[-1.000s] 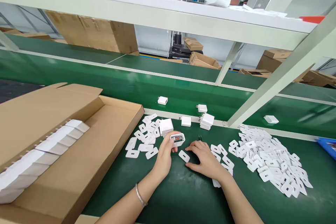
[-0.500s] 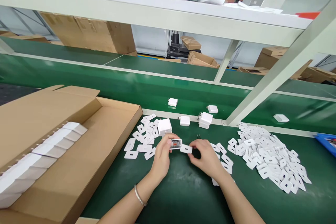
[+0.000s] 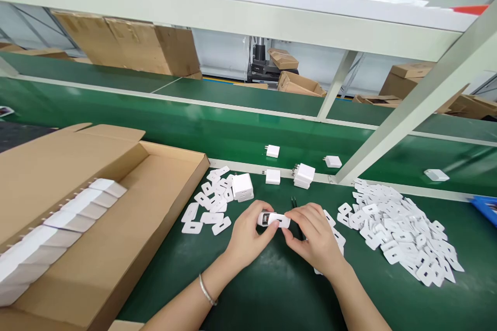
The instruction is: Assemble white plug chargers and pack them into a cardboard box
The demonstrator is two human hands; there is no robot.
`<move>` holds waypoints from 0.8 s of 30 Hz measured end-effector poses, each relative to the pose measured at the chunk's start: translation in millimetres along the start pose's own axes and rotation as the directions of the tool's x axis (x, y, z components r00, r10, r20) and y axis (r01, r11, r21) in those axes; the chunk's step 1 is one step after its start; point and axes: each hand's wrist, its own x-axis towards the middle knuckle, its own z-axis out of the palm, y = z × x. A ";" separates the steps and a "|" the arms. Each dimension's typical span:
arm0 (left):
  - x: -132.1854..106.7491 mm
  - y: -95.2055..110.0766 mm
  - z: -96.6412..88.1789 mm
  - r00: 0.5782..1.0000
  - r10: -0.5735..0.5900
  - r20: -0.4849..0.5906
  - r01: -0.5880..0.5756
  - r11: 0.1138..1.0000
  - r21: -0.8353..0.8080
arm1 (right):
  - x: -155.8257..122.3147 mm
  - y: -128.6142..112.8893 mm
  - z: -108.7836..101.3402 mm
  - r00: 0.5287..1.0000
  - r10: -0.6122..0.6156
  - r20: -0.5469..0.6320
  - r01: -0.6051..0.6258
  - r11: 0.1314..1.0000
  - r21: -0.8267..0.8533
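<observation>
My left hand (image 3: pixel 245 238) grips a small white charger body (image 3: pixel 266 219) with its open end facing me, fingers wrapped round it. My right hand (image 3: pixel 315 235) pinches a thin white cover plate (image 3: pixel 281 221) and holds it against that open end. Both hands hover just above the green bench mat. A black pair of tweezers (image 3: pixel 295 202) lies right behind my right hand. A silver bracelet sits on my left wrist.
A heap of white cover plates (image 3: pixel 399 230) lies at right, a smaller scatter (image 3: pixel 212 201) at left. Finished white chargers (image 3: pixel 243 186) stand behind my hands; several ride the green conveyor (image 3: pixel 233 134). An open cardboard box (image 3: pixel 116 238) with a row of chargers (image 3: pixel 58 227) fills the left.
My right hand picked a cover plate off the mat and brought it to the charger in my left hand. The loose chargers on the conveyor have drifted to the right.
</observation>
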 end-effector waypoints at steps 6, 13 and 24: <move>1.2 -6.0 -2.7 0.999 -0.044 -0.031 0.039 0.987 -0.156 | -1.9 -2.4 -0.2 0.999 -0.003 -0.032 0.004 1.000 0.005; 0.8 -6.3 -2.8 0.997 0.076 -0.005 -0.076 0.990 -0.122 | 0.3 -5.0 -3.4 0.999 0.001 -0.039 -0.001 1.000 0.009; 1.4 -12.5 -1.5 0.996 0.073 0.047 -0.052 0.939 -0.341 | 0.2 -2.6 1.8 0.999 0.022 0.028 -0.024 0.998 0.059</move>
